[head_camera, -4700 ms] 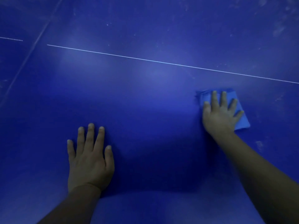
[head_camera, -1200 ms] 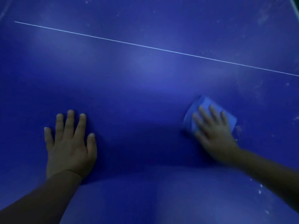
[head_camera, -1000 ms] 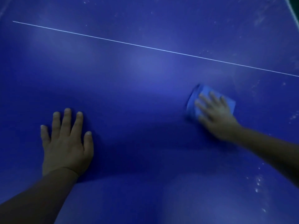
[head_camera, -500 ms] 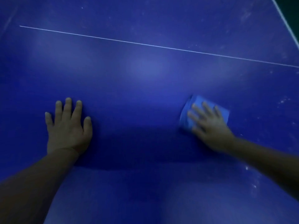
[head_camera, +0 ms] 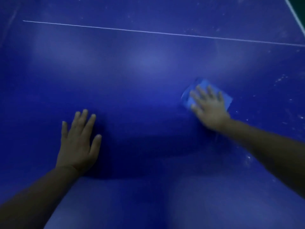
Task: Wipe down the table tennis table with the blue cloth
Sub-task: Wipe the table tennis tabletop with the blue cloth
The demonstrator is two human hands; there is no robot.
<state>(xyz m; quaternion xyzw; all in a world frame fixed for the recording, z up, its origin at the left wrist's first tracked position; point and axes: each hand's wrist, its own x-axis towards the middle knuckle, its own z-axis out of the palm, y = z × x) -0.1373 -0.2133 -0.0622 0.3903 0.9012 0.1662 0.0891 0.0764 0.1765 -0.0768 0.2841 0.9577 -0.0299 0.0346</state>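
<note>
Dim blue table (head_camera: 148, 66): right hand (head_camera: 209, 108) presses flat, fingers spread, on the cloth (head_camera: 228, 100); dusty specks (head_camera: 280, 79) lie toward the right edge; left hand (head_camera: 78, 142) rests flat.

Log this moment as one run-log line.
right hand: flat on blue cloth, blurred | left hand: flat on table | white specks right of cloth

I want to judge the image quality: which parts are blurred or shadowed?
Head view: the right hand and blue cloth are motion-blurred; the left hand is sharper; a dark shadow lies on the table between the arms.
</note>
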